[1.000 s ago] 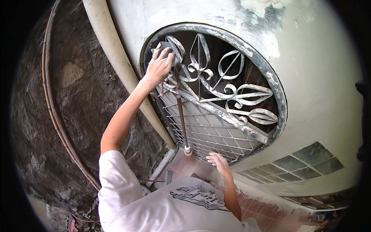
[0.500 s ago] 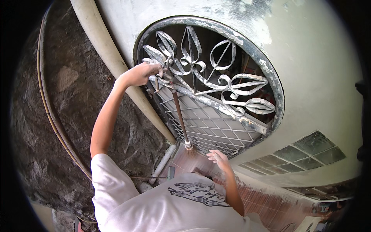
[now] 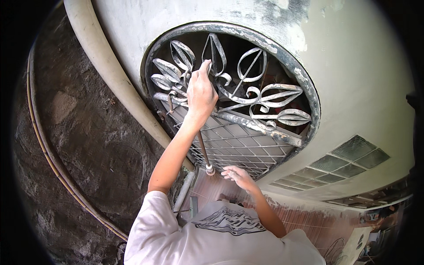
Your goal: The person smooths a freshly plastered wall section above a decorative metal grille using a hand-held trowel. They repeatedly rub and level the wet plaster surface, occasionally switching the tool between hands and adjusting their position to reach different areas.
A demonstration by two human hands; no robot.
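Observation:
An arched metal grille point(image 3: 289, 90) with leaf shapes and scrolls, its dark paint patchy with white, fills the opening in the wall. My left hand point(image 3: 202, 95), back toward me, reaches up to the middle of the scrollwork, below the tall central leaf. Its fingers are bent in and closed at the metal; whatever they may hold is hidden behind the hand. Lower down, my right hand point(image 3: 240, 177) hovers in front of the lattice, dusty and with fingers stretched out. A brown-handled broom point(image 3: 204, 150) leans on the grille beneath my left hand, its bristles down.
A thick pale pipe point(image 3: 104, 59) runs down the wall beside the grille. Rough dark rock point(image 3: 84, 141) rises on the left, with a thin cane-like pole point(image 3: 48, 150) across it. Glass blocks point(image 3: 349, 161) are set in the right wall. Reddish tiles point(image 3: 304, 221) cover the floor.
My left hand has moved right along the grille, from its left corner to the central scrollwork. My right hand stays low before the lattice. The view has shifted slightly.

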